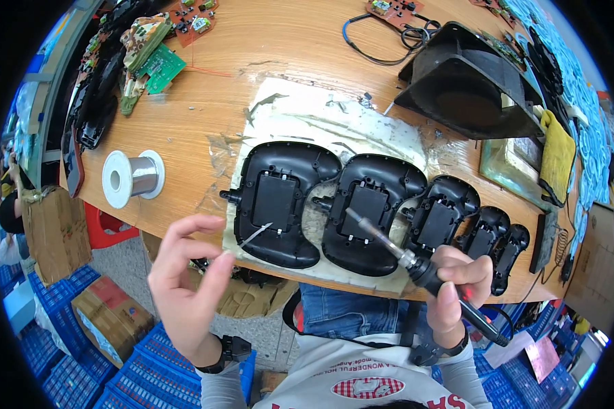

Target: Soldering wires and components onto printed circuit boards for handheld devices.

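Observation:
In my right hand (pixel 462 286) is a soldering iron (pixel 426 276) with a black handle, its tip pointing up and left over the second black shell. My left hand (pixel 187 279) hovers at the left end of the row, thumb and fingers apart. Beside its fingertips, a thin silvery strip (pixel 256 235) crosses the first black game-controller shell (pixel 300 249). A similar controller shell (pixel 348 255) lies right of that one. Further right are a third shell (pixel 450 194) and several smaller-looking ones, all showing a rectangular compartment.
A stained white sheet (pixel 293 102) lies under the shells on the wooden table. Left stands a spool of silvery wire (pixel 143 175); near the back left is a green circuit board (pixel 162 68). A black fan housing (pixel 471 95) and yellow cloth (pixel 558 160) occupy the right.

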A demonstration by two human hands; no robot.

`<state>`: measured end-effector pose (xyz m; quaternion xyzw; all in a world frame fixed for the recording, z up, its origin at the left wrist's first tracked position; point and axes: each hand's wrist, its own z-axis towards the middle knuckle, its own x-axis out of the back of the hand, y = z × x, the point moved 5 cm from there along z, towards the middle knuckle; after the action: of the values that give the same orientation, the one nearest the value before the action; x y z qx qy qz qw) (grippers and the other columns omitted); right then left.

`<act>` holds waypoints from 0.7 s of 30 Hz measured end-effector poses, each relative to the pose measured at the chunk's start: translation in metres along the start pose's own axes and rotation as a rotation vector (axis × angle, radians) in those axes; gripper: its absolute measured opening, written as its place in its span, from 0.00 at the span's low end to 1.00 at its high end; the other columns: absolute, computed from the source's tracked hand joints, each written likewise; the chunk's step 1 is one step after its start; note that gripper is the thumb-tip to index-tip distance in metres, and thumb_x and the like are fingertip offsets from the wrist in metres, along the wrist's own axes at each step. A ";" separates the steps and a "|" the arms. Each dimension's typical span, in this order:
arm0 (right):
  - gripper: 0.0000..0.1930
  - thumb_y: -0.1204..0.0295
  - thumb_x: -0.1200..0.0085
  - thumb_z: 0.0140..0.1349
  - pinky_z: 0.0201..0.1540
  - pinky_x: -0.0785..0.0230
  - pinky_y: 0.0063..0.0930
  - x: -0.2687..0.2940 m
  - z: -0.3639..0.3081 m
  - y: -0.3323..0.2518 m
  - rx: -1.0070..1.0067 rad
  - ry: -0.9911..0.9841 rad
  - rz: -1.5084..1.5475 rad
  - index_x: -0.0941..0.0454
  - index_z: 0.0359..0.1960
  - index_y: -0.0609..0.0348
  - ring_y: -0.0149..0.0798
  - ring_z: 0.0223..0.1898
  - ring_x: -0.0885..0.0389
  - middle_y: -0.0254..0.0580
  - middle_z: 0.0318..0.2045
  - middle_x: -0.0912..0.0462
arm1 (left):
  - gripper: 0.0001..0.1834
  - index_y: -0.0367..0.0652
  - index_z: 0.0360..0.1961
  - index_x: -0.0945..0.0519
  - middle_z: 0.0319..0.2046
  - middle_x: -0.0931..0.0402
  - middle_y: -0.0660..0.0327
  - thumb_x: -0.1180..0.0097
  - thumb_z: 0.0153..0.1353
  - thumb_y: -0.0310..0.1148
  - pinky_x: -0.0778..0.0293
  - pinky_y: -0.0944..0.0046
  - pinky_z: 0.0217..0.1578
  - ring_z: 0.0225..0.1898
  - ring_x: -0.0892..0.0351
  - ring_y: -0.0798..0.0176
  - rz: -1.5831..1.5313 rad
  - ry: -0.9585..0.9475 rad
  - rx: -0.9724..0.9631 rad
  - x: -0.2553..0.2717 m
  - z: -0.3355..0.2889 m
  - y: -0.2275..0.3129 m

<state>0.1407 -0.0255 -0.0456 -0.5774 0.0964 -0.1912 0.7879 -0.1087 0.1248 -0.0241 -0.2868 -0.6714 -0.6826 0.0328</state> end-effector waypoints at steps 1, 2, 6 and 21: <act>0.09 0.78 0.49 0.53 0.19 0.42 0.25 0.009 -0.002 0.002 0.002 0.056 -0.041 0.35 0.33 0.66 0.31 0.17 0.35 0.42 0.18 0.30 | 0.05 0.35 0.25 0.23 0.43 0.23 0.52 0.39 0.47 0.19 0.33 0.62 0.48 0.46 0.25 0.59 0.048 -0.047 -0.015 -0.017 0.005 0.006; 0.08 0.78 0.49 0.53 0.18 0.42 0.25 0.012 -0.001 0.000 0.012 0.085 -0.088 0.35 0.32 0.67 0.31 0.16 0.35 0.42 0.18 0.30 | 0.05 0.36 0.26 0.23 0.40 0.22 0.54 0.39 0.47 0.19 0.31 0.63 0.45 0.42 0.23 0.59 0.084 -0.051 -0.065 -0.028 0.009 0.014; 0.08 0.80 0.47 0.51 0.16 0.43 0.24 0.012 0.005 0.003 0.115 0.121 -0.140 0.32 0.30 0.69 0.32 0.13 0.34 0.42 0.14 0.29 | 0.05 0.37 0.26 0.24 0.37 0.23 0.57 0.38 0.49 0.21 0.32 0.62 0.44 0.43 0.24 0.56 0.143 -0.128 -0.158 -0.063 0.016 0.023; 0.09 0.81 0.44 0.46 0.15 0.40 0.26 0.006 0.018 0.005 0.126 0.019 -0.244 0.31 0.28 0.66 0.35 0.12 0.30 0.42 0.16 0.25 | 0.05 0.39 0.27 0.24 0.33 0.25 0.59 0.39 0.51 0.24 0.36 0.61 0.41 0.37 0.28 0.57 0.288 -0.065 -0.205 -0.089 0.025 0.024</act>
<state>0.1537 -0.0112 -0.0444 -0.5325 0.0205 -0.2969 0.7924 -0.0155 0.1159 -0.0433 -0.4036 -0.5510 -0.7261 0.0792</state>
